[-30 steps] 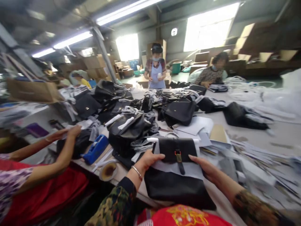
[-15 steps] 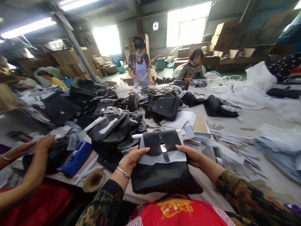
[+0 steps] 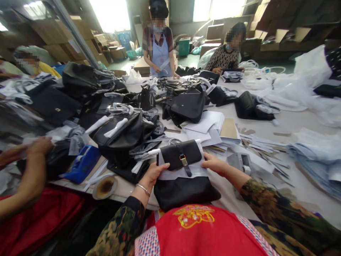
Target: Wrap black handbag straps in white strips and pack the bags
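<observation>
A black handbag (image 3: 185, 193) with a short flap, a strap and a gold buckle lies before me at the table's near edge. White tissue paper (image 3: 195, 172) shows between its flap and its lower body. My left hand (image 3: 154, 173) grips the bag's left side, thumb on top by the flap. On the right side, my right hand (image 3: 214, 164) holds the bag's edge, with the thumb above and the other fingers partly hidden. A white-wrapped handle end (image 3: 153, 152) sticks out at the bag's upper left.
Left of the bag are a black bag pile (image 3: 119, 137), a blue tape dispenser (image 3: 82, 164) and a tape roll (image 3: 104, 187). A co-worker's hands (image 3: 39, 145) work at far left. White sheets (image 3: 205, 124), a grey dispenser (image 3: 239, 161) and paper strips (image 3: 263, 151) lie right.
My view has tilted downward and come closer over the table. Both hands still hold the handbag, which sits slightly nearer my apron. The co-worker's hands at left have shifted a little.
</observation>
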Available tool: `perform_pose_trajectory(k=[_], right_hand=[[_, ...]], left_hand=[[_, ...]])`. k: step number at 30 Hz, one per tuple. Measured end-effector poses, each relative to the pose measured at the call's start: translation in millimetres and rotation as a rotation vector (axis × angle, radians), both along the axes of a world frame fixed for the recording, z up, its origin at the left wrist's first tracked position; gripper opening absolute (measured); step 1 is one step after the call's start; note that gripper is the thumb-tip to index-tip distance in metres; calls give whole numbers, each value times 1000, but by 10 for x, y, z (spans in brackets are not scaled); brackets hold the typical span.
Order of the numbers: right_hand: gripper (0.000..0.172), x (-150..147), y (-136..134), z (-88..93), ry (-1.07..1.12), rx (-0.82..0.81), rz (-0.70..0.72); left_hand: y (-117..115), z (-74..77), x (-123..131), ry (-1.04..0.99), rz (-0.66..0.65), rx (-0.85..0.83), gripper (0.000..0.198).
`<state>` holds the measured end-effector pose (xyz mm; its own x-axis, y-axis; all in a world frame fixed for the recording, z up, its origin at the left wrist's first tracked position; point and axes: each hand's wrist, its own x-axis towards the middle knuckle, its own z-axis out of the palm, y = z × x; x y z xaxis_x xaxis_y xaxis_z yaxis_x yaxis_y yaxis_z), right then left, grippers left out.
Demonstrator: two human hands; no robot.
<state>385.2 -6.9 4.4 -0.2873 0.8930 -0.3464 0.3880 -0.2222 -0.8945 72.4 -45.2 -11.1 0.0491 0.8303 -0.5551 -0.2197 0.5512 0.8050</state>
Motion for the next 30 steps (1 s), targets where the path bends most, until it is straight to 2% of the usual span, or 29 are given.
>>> perform_pose_trajectory(k=[3, 6, 9, 13, 15, 17, 19, 21, 22, 26, 28, 30], right_hand=[[62, -81, -160, -67, -138, 137, -70], [58, -175, -343, -41, -379, 388, 73], [63, -247, -444, 43, -608, 541, 228], [85, -316, -422, 163, -752, 596, 256], [79, -344, -381, 201, -789, 671, 270], [54, -363, -341, 219, -817, 763, 292], [22, -366, -309, 219, -820, 828, 343], [22, -356, -288, 211, -809, 849, 385], [24, -348, -280, 208, -804, 847, 393], [20, -334, -251, 241, -810, 810, 454], [20, -339, -231, 284, -838, 783, 526], [18, -342, -209, 333, -872, 749, 597]], left_hand=[[24, -152, -17, 36, 2, -20, 61], [53, -208, -60, 111, -2, -30, 57], [50, -185, -126, 255, -11, -33, 51], [-57, -97, -182, 514, -8, -22, 46], [-160, -48, -165, 614, -22, -11, 45], [-286, -8, -124, 685, -34, 14, 54], [-418, 15, -84, 789, -79, 120, 74], [-526, 28, -62, 936, -182, 317, 85], [-559, 35, -59, 1024, -240, 425, 84], [-511, 86, -75, 1336, -452, 742, 48], [-420, 111, -79, 1416, -610, 885, 28], [-344, 119, -73, 1457, -738, 998, 20]])
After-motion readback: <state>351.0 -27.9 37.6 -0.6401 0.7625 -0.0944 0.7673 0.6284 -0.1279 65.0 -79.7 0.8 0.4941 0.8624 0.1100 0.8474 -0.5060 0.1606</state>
